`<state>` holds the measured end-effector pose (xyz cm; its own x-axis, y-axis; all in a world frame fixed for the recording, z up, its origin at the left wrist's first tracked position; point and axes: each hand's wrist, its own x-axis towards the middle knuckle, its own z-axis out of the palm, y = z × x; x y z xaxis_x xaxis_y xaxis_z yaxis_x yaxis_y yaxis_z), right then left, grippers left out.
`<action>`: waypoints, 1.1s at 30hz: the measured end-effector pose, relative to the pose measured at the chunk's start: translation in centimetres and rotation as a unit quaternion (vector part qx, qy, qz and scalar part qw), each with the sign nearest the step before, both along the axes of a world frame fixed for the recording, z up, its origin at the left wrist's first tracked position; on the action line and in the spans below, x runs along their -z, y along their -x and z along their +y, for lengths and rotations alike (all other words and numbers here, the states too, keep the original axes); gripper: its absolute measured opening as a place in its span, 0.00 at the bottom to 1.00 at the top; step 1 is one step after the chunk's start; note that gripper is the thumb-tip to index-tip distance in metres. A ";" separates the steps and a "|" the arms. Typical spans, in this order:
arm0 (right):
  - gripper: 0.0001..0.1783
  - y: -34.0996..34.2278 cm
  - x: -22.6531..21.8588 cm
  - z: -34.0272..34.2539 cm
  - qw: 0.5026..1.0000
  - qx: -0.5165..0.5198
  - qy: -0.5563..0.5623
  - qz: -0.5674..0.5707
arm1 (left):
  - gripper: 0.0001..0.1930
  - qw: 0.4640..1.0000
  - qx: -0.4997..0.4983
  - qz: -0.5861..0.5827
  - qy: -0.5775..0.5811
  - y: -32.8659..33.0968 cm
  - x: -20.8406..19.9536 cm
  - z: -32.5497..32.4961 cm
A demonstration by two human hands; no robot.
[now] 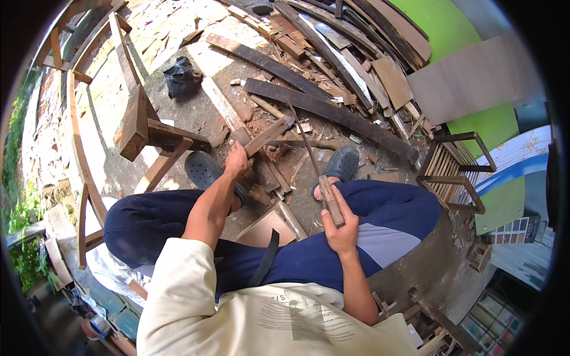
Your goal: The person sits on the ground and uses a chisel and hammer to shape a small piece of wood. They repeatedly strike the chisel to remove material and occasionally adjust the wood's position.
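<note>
My left hand (pixel 237 159) is closed around the near end of a short wooden piece (pixel 268 135), which slants up and to the right. Beneath that piece lies a long pale board (pixel 221 105), running along the ground between my feet. In my right hand (pixel 342 231), over my right thigh, is a machete. Its thick wooden handle (pixel 330 199) is wrapped by my fingers, and its long, narrow blade (pixel 307 142) points away from me, seen nearly edge-on. The blade's tip is close to the far end of the wooden piece; whether they touch I cannot tell.
Dark planks (pixel 332 113) and a heap of scrap wood (pixel 356 47) lie ahead to the right. A wooden frame (pixel 135 121) stands at left, near a black plastic bag (pixel 180 77). A slatted wooden rack (pixel 454 172) is at right. Grey clogs (pixel 344 162) are on my feet.
</note>
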<state>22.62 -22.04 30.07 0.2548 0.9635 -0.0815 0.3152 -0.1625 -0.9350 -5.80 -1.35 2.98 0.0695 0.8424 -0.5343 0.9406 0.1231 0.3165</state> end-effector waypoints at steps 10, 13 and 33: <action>0.32 0.1 0.1 0.4 1.000 -0.003 0.010 -0.018 | 0.70 0.989 -0.130 -0.021 0.070 -0.7 -3.5 1.0; 0.32 0.2 -0.1 0.6 0.999 -0.025 0.027 -0.011 | 0.70 0.989 -0.117 -0.026 0.082 0.2 -2.3 1.6; 0.31 2.0 -1.9 2.7 0.988 -0.080 0.118 -0.066 | 0.70 0.998 -0.039 -0.011 0.044 1.7 -3.5 -1.1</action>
<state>20.59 -19.36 31.96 0.1241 0.9504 -0.2851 0.4712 -0.3093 -0.8260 -7.47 -2.48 6.47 0.0189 0.7960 -0.6050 0.9198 0.2233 0.3226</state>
